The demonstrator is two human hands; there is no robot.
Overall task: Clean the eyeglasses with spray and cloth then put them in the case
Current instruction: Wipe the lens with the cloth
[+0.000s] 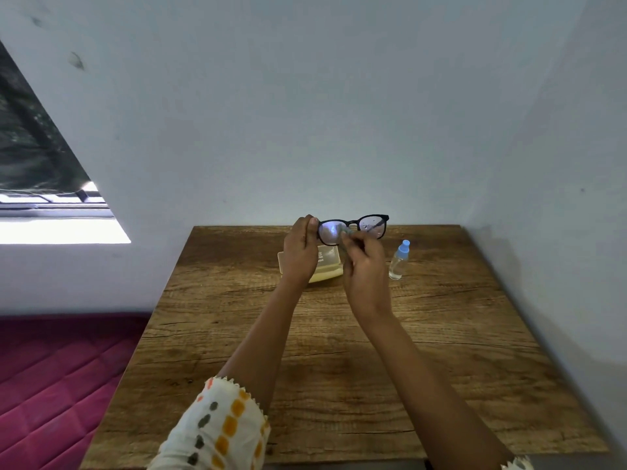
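Black-framed eyeglasses (pixel 371 225) are held up above the far part of the wooden table (pixel 339 351). My left hand (pixel 300 252) grips their left end. My right hand (pixel 364 266) pinches a small pale cloth (pixel 344 230) against the left lens. The right lens shows smudges or droplets. Below the hands lies an open pale yellow case (pixel 327 266), partly hidden by my left hand. A small clear spray bottle (pixel 399 261) with a blue cap stands to the right of the case.
A pale wall rises just behind the table and along its right side. A magenta quilted mattress (pixel 57 385) lies to the left, below table level. A window (pixel 40 198) is at the far left.
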